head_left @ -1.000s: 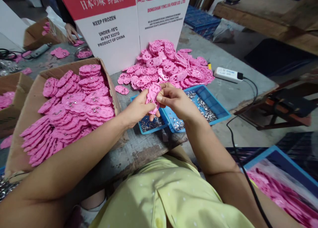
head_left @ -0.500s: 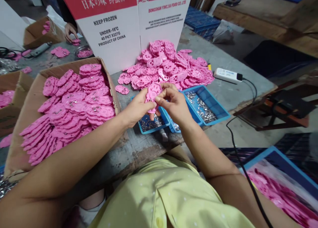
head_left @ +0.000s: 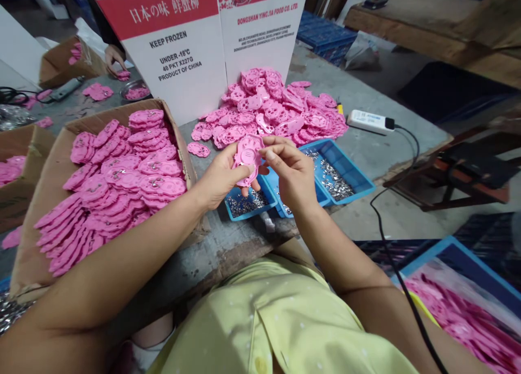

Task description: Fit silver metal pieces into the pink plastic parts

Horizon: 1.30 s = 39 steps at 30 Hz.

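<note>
A flat pink plastic piece (head_left: 248, 152) with a scalloped outline and small slots is gripped in my left hand (head_left: 220, 181), the thumb lying across its lower face. My right hand (head_left: 296, 174) is closed in a pinch just beside the piece's right edge; anything between those fingertips is too small to make out. Below the hands are blue trays of small shiny metal parts, among them a left tray (head_left: 241, 217) and a right tray (head_left: 363, 192). Behind them lies a heap of similar pink pieces (head_left: 272, 105).
A cardboard box (head_left: 44, 173) at left holds stacked pink pieces. A white printed carton (head_left: 191, 86) stands behind. At right are a white power strip (head_left: 370, 121) with a black cable and a blue crate (head_left: 448, 243) of pink parts. Another person's hand (head_left: 115, 59) works at far left.
My right thumb and fingers have drawn back from the face of the pink piece to its right edge, uncovering more of it. My left hand keeps its hold.
</note>
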Each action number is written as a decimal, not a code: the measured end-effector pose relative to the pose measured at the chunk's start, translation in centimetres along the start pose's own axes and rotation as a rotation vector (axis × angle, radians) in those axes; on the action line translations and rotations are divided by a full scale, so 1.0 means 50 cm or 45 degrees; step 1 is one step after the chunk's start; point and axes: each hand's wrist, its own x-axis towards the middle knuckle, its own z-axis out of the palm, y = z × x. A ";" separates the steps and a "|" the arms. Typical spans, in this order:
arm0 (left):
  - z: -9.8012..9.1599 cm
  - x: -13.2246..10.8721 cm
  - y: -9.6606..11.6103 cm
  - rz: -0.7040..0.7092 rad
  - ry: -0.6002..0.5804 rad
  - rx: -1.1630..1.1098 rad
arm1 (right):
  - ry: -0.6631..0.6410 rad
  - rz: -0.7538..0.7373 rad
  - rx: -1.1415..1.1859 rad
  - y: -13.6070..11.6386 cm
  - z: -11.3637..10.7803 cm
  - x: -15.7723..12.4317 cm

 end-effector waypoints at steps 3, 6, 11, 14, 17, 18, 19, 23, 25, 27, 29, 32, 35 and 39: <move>0.001 -0.001 0.004 -0.011 -0.006 0.028 | 0.037 -0.028 -0.002 0.004 -0.005 -0.003; 0.003 -0.003 0.009 -0.024 0.000 0.062 | 0.090 -0.056 0.006 0.015 -0.013 -0.006; 0.000 -0.005 0.009 0.028 0.068 0.087 | 0.293 -0.110 -0.293 0.037 -0.074 0.022; -0.004 -0.002 0.005 0.030 0.118 0.096 | 0.487 -0.060 -0.818 0.056 -0.158 0.066; -0.006 0.002 0.003 0.014 0.163 0.093 | 0.358 0.364 -1.391 0.080 -0.245 0.104; -0.006 0.003 0.003 0.013 0.175 0.089 | 0.196 0.554 -1.530 0.089 -0.266 0.111; -0.005 0.004 0.003 0.012 0.183 0.084 | 0.032 0.710 -1.620 0.098 -0.280 0.114; -0.004 0.005 0.003 0.004 0.172 0.093 | -0.264 0.901 -1.691 0.128 -0.282 0.106; -0.003 0.004 0.003 0.006 0.172 0.104 | -0.310 0.904 -1.739 0.134 -0.262 0.100; -0.003 0.004 0.002 0.005 0.176 0.108 | -0.370 0.900 -1.810 0.132 -0.239 0.097; -0.004 0.004 0.002 -0.008 0.177 0.107 | -0.430 0.883 -1.870 0.124 -0.219 0.096; -0.006 0.005 0.001 -0.021 0.183 0.100 | -0.553 0.828 -1.922 0.111 -0.195 0.096; -0.008 0.005 0.001 -0.020 0.217 0.056 | -0.667 0.767 -1.955 0.107 -0.182 0.096; -0.011 0.005 -0.001 -0.028 0.234 0.014 | -0.676 0.741 -1.936 0.122 -0.187 0.097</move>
